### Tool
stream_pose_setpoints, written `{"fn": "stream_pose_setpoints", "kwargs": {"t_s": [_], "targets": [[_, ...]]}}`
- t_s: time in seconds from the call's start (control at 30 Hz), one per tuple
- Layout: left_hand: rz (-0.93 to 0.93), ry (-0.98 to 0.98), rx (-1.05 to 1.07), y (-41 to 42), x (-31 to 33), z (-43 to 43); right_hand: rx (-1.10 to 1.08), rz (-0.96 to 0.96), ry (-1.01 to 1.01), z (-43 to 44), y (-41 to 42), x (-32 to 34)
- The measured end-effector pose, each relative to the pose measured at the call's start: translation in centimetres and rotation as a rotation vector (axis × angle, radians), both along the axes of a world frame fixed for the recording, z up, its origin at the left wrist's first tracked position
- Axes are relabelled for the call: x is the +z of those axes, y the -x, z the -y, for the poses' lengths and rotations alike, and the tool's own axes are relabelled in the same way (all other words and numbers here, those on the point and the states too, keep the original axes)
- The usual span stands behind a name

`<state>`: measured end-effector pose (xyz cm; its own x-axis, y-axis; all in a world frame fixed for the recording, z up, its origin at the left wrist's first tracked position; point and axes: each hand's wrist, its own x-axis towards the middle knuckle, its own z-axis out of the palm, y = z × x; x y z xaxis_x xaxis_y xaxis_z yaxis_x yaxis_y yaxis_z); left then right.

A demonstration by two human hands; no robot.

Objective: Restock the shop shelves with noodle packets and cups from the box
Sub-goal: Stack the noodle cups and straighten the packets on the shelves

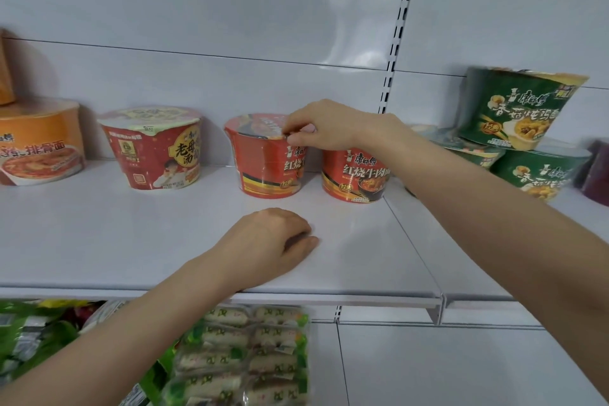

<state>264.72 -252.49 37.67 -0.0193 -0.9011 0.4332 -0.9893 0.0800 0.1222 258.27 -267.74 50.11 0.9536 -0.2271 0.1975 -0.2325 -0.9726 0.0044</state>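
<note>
Noodle cup (pixel 263 158) rim pinched by our right hand (pixel 321 128); our left hand (pixel 273 239) rests on shelf (pixel 131 234), fingers loosely curled, empty.

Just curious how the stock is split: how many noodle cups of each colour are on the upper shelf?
Orange cup: 1
Red cups: 3
Green cups: 3, one partly hidden
Total: 7, leaving out the cut-off things at both edges.
</note>
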Motion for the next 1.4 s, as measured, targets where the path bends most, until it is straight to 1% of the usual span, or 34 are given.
{"fn": "stream_pose_setpoints", "kwargs": {"t_s": [0.2, 0.3, 0.37, 0.43, 0.67, 0.83, 0.97, 1.13, 1.23, 1.3, 1.4], "targets": [[-0.002, 0.006, 0.004, -0.1, -0.1, 0.1, 0.03, 0.087, 0.032, -0.9, -1.2, 0.0], [-0.012, 0.013, -0.007, 0.0, -0.1, 0.1, 0.024, 0.102, -0.081, -0.8, -0.8, 0.2], [-0.012, 0.013, -0.006, 0.0, -0.1, 0.1, 0.01, 0.076, -0.175, -0.4, -0.2, 0.2], [-0.013, 0.015, -0.007, 0.0, -0.1, 0.1, 0.017, 0.052, -0.201, -0.2, 0.0, 0.1], [-0.01, 0.019, -0.011, 0.0, -0.1, 0.1, -0.009, 0.088, -0.059, -0.2, -1.6, -0.4], [-0.016, 0.024, -0.013, -0.2, -0.3, 0.2, -0.034, 0.153, -0.081, -0.2, -2.1, -1.0], [-0.019, 0.033, -0.021, -0.2, -0.3, 0.2, -0.042, 0.155, -0.111, -0.1, -2.1, -1.2], [-0.02, 0.043, -0.026, -0.1, -0.3, 0.1, -0.051, 0.16, -0.077, -0.3, -2.1, -0.9], [-0.03, 0.048, -0.042, -0.2, -0.3, 0.1, -0.067, 0.15, -0.099, -0.6, -1.9, -0.8], [-0.034, 0.053, -0.054, -0.2, -0.3, 0.1, -0.071, 0.193, -0.161, -0.7, -0.8, -0.3], [-0.034, 0.048, -0.054, -0.3, -0.3, 0.2, -0.109, 0.366, -0.19, 0.3, 2.6, 0.7]]}}
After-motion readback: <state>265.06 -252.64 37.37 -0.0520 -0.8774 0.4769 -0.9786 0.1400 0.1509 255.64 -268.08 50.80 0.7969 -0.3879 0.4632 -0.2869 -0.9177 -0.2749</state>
